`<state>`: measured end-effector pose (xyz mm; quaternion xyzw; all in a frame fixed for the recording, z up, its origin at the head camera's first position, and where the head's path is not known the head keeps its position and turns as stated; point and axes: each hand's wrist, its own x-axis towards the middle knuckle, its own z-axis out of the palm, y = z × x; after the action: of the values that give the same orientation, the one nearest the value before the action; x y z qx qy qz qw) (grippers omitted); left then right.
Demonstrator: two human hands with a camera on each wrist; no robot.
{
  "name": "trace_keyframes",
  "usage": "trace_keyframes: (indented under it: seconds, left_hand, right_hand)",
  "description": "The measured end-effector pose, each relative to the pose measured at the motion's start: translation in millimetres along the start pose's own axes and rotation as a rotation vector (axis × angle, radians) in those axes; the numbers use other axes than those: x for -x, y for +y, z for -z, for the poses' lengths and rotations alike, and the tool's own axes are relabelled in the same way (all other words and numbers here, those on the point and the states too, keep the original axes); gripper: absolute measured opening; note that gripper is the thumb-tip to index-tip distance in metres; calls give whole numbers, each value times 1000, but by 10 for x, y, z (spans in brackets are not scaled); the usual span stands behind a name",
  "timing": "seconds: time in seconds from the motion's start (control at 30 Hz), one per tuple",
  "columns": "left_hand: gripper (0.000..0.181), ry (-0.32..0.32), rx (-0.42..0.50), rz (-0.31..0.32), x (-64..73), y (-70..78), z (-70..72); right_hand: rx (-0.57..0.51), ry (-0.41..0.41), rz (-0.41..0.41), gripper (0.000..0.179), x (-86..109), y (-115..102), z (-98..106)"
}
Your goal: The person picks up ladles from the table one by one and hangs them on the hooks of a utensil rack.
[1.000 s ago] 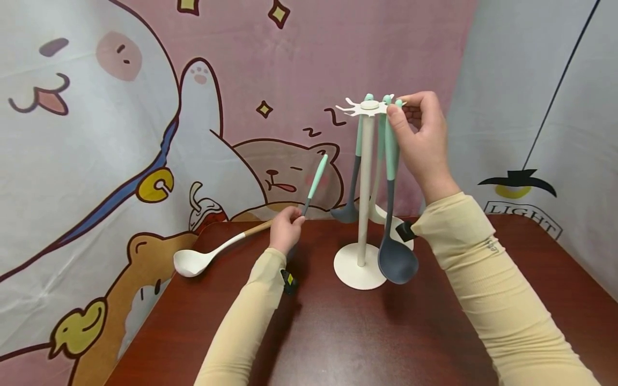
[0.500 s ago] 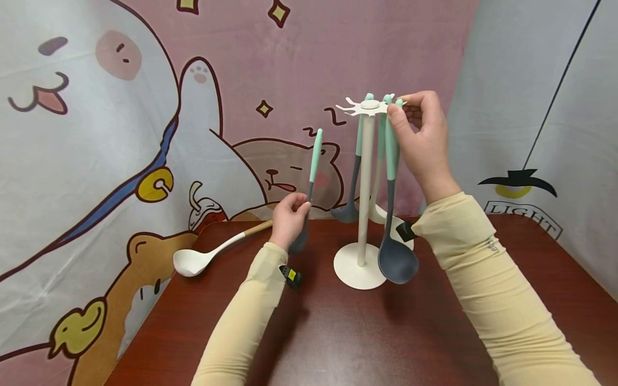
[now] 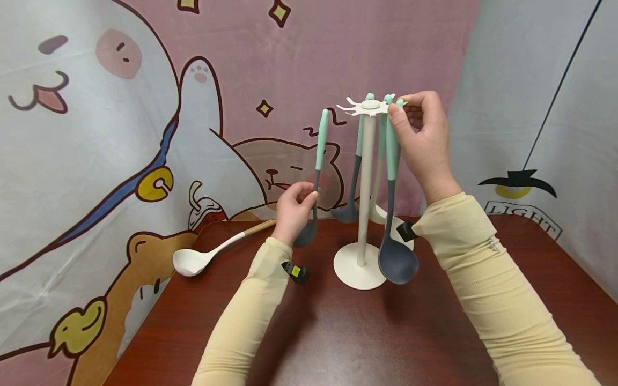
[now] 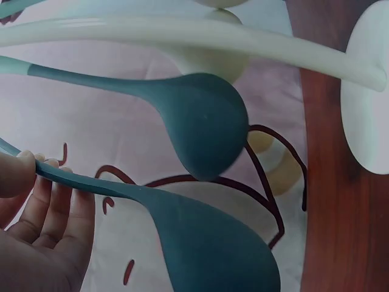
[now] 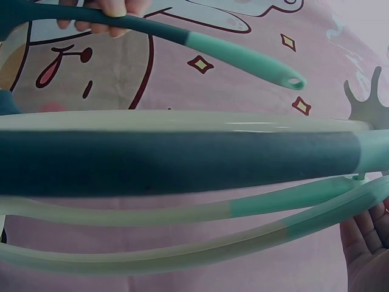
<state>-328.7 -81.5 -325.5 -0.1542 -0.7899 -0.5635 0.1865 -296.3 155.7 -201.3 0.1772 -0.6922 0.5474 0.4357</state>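
Observation:
My left hand (image 3: 293, 212) pinches the grey shaft of a ladle (image 3: 321, 140) with a mint handle, held nearly upright left of the rack. Its grey bowl (image 4: 213, 243) shows below the fingers in the left wrist view. A white utensil rack (image 3: 368, 177) stands on a round base. At its top, my right hand (image 3: 425, 136) grips the mint handle end of the hanging front ladle (image 3: 398, 262), thumb in front; the other fingers are partly hidden. Another grey utensil (image 4: 203, 125) and cream-headed ones with mint handles (image 5: 292, 198) hang behind.
A white ladle (image 3: 193, 262) with a wooden handle section lies at the left of the brown table (image 3: 333, 332). A cartoon-printed cloth (image 3: 289, 59) hangs behind the table. The rack's left hooks (image 3: 348, 107) carry nothing.
My left hand has risen and moved right, toward the rack, with the ladle. The ladle has turned from slanted to nearly upright. My right hand has stayed at the rack's top.

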Motion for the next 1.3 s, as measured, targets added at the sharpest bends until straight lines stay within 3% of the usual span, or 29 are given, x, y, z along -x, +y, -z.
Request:
trace_keyframes:
  seconds: [0.47,0.9,1.3]
  left_hand:
    - [13,8,94,-61,-3,180,-34]
    - [16,43,142,-97,48,236,-102]
    - [12,32,157,-124,58,240,-176]
  right_hand:
    - [-23,4,2,27,3,-14,4]
    - [-33,1,-18,29,1,-8,-5]
    - [-36,-6,-15,30,4,-8,-2]
